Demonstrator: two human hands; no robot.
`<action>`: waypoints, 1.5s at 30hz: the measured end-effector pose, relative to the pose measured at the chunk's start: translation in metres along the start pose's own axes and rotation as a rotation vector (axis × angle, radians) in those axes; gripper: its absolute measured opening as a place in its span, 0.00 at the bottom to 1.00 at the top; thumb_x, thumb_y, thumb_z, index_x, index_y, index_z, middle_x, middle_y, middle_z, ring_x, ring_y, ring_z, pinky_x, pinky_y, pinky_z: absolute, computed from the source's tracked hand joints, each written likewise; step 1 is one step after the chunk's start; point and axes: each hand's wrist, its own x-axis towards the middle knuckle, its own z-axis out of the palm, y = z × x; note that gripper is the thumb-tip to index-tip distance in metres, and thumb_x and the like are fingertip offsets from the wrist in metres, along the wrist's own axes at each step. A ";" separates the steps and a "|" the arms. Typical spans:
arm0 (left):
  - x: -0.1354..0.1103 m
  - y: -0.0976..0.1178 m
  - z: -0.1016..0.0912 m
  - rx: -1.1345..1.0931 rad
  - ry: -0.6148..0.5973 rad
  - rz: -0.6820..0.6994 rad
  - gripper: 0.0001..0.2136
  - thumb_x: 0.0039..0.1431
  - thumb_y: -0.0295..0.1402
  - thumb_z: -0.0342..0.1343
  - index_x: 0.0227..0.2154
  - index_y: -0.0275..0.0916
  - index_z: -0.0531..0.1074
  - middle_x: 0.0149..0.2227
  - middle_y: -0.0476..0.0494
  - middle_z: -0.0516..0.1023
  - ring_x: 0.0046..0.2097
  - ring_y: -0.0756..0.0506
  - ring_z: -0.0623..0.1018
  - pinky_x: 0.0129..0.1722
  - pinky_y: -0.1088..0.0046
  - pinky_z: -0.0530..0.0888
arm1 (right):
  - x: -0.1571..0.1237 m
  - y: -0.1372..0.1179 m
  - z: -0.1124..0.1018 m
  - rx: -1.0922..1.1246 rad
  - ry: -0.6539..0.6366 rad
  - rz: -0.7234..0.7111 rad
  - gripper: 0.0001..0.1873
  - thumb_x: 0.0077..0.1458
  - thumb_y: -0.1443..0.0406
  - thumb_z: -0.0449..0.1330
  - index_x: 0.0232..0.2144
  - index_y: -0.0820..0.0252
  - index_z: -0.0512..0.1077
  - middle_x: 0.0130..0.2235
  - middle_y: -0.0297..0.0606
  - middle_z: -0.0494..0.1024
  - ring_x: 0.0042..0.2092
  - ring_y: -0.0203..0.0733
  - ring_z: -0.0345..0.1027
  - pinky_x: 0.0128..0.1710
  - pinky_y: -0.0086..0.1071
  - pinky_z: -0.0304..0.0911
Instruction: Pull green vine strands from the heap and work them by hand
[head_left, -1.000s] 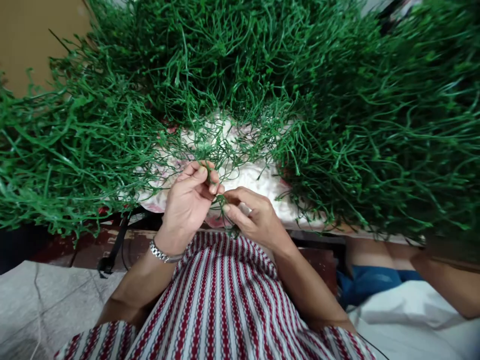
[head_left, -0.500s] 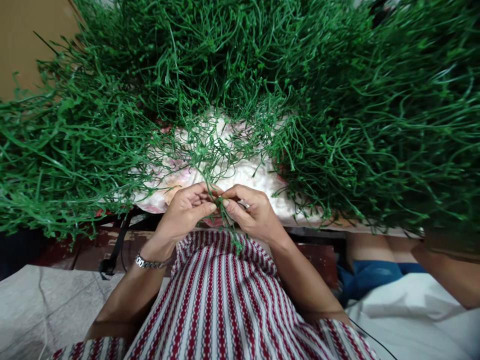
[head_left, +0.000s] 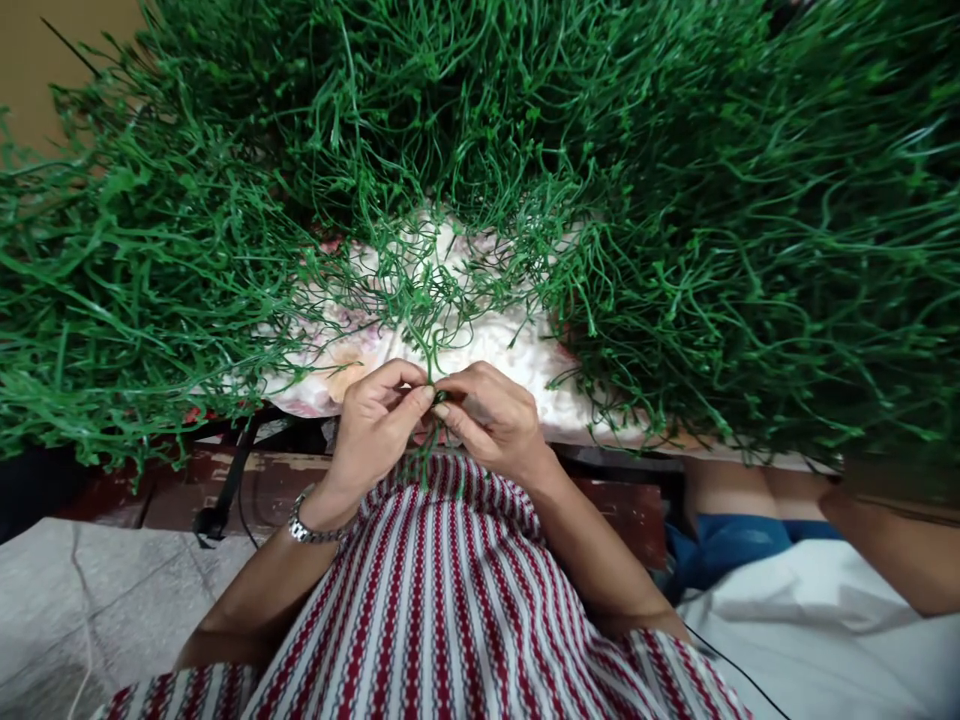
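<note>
Hands (head_left: 381, 422) close together, pinching green stems (head_left: 430, 352)

Close head-worn view, forward and down

A loose white garment with dark red, braid-like vertical stripes (head_left: 442, 600) covers the torso, its fabric bunched and creased at the front. The short sleeves (head_left: 682, 665) match it. A silver-coloured metal link band (head_left: 300, 523) circles the left wrist. Both hands (head_left: 377, 425) are bare.
</note>
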 end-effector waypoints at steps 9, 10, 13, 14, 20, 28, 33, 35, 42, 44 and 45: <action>0.003 -0.001 0.003 -0.221 0.016 -0.032 0.04 0.48 0.28 0.59 0.22 0.37 0.69 0.26 0.50 0.72 0.30 0.52 0.71 0.33 0.77 0.68 | -0.005 0.003 -0.002 0.178 0.019 0.091 0.03 0.54 0.67 0.56 0.33 0.60 0.68 0.30 0.36 0.70 0.34 0.36 0.64 0.35 0.31 0.61; 0.003 -0.001 0.002 -0.225 -0.001 -0.038 0.04 0.48 0.28 0.59 0.22 0.37 0.69 0.26 0.50 0.72 0.30 0.52 0.71 0.32 0.77 0.68 | -0.004 0.004 -0.003 0.225 0.006 0.128 0.03 0.54 0.67 0.56 0.33 0.60 0.68 0.30 0.36 0.69 0.34 0.36 0.64 0.35 0.31 0.61; 0.001 -0.001 0.000 -0.208 -0.063 -0.064 0.05 0.48 0.30 0.59 0.23 0.37 0.69 0.25 0.51 0.71 0.29 0.52 0.70 0.30 0.77 0.67 | -0.005 0.006 -0.004 0.434 -0.057 0.278 0.04 0.53 0.66 0.56 0.32 0.61 0.67 0.30 0.34 0.67 0.31 0.33 0.62 0.30 0.28 0.60; 0.000 -0.001 -0.001 -0.194 -0.088 -0.069 0.04 0.49 0.29 0.59 0.23 0.37 0.69 0.25 0.51 0.71 0.28 0.52 0.70 0.29 0.78 0.67 | -0.005 0.007 -0.004 0.518 -0.080 0.328 0.04 0.53 0.65 0.56 0.32 0.61 0.66 0.29 0.33 0.66 0.29 0.32 0.61 0.28 0.26 0.59; -0.004 0.003 0.000 0.005 -0.124 0.020 0.04 0.48 0.24 0.56 0.29 0.37 0.69 0.28 0.50 0.71 0.29 0.52 0.70 0.29 0.79 0.66 | -0.006 0.007 -0.002 0.690 -0.157 0.441 0.07 0.53 0.63 0.57 0.34 0.60 0.64 0.29 0.31 0.64 0.27 0.30 0.59 0.27 0.25 0.59; -0.011 -0.005 0.004 0.266 0.079 0.247 0.06 0.50 0.24 0.53 0.31 0.39 0.68 0.28 0.51 0.69 0.29 0.52 0.68 0.28 0.78 0.65 | -0.004 -0.002 -0.006 0.162 -0.020 0.254 0.10 0.51 0.59 0.60 0.31 0.60 0.67 0.31 0.36 0.68 0.35 0.37 0.62 0.36 0.31 0.59; -0.015 -0.007 0.004 0.269 -0.032 0.351 0.07 0.53 0.24 0.52 0.34 0.39 0.68 0.32 0.49 0.72 0.35 0.50 0.72 0.36 0.76 0.68 | -0.007 -0.001 -0.002 0.290 -0.058 0.364 0.11 0.52 0.59 0.59 0.28 0.60 0.64 0.27 0.32 0.66 0.30 0.33 0.60 0.30 0.27 0.58; -0.015 -0.006 0.002 0.235 -0.063 0.305 0.06 0.54 0.25 0.52 0.34 0.39 0.68 0.32 0.49 0.72 0.34 0.50 0.72 0.34 0.76 0.68 | -0.006 0.001 -0.004 0.318 -0.099 0.355 0.09 0.53 0.61 0.59 0.28 0.61 0.65 0.27 0.32 0.66 0.29 0.32 0.59 0.28 0.26 0.57; -0.014 0.000 -0.002 0.291 -0.186 0.127 0.04 0.55 0.25 0.50 0.33 0.39 0.67 0.28 0.51 0.70 0.27 0.52 0.67 0.26 0.79 0.63 | 0.006 0.003 -0.022 0.077 -0.339 0.143 0.04 0.51 0.69 0.56 0.25 0.62 0.66 0.25 0.31 0.65 0.27 0.30 0.56 0.27 0.25 0.52; -0.013 0.001 -0.004 0.253 -0.247 0.094 0.04 0.55 0.25 0.50 0.33 0.39 0.66 0.28 0.51 0.69 0.28 0.53 0.67 0.27 0.79 0.63 | 0.010 0.002 -0.025 0.001 -0.365 0.108 0.04 0.49 0.70 0.56 0.24 0.62 0.65 0.24 0.30 0.63 0.26 0.29 0.54 0.26 0.25 0.50; -0.013 0.002 -0.004 0.217 -0.265 0.074 0.04 0.55 0.25 0.50 0.33 0.39 0.66 0.28 0.51 0.68 0.29 0.53 0.67 0.28 0.79 0.63 | 0.012 0.002 -0.025 -0.023 -0.367 0.099 0.04 0.48 0.71 0.55 0.23 0.62 0.64 0.23 0.29 0.62 0.26 0.29 0.53 0.26 0.25 0.49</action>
